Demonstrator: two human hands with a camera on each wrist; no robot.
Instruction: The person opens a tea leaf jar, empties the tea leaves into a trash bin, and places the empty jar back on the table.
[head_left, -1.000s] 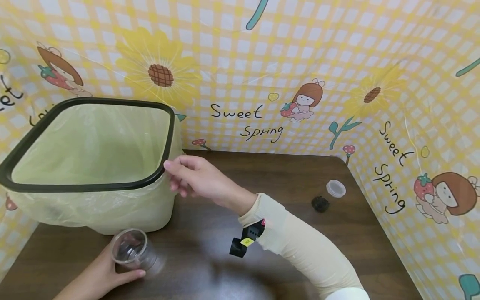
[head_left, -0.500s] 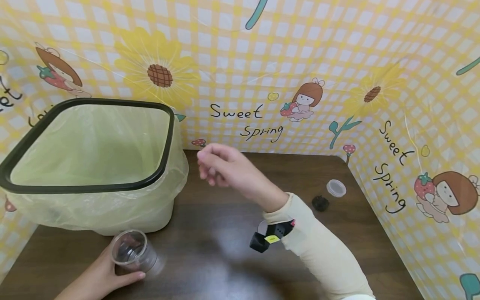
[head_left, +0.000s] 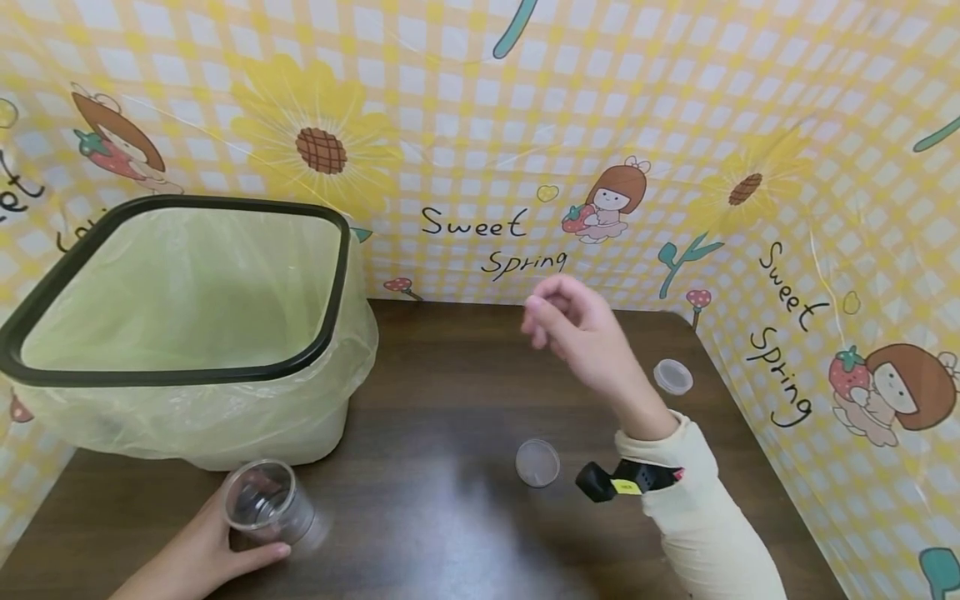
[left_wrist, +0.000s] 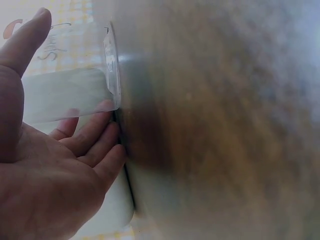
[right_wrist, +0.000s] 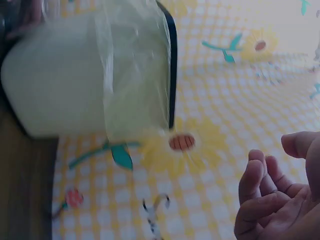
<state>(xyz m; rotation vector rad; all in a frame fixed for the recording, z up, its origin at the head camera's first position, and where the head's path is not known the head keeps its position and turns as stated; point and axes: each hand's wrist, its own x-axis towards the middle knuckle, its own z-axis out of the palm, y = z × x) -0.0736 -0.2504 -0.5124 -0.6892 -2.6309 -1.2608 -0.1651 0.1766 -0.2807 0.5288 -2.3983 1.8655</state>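
Rising behind the bin [head_left: 180,377], the yellow checked backdrop [head_left: 465,125] faces you, printed with sunflowers and "Sweet Spring". The brown tabletop [head_left: 420,433] carries the bin and runs to its right. A pale yellow-green liner [head_left: 217,412] fills that black-rimmed bin and hangs over its outside. Your right sleeve [head_left: 720,517] lies well to the bin's right, and your right hand [head_left: 588,333] is in the air on that same side, its fingers loosely bent, holding nothing. At the bin's near side, your left hand [head_left: 202,533] holds the clear cup [head_left: 262,500] between thumb and fingers. That cup is just in front of the bin, mouth up; you cannot tell whether they touch. To the bin's right lies a clear disc [head_left: 537,463]; farther right of the bin sits a clear lid [head_left: 672,377].
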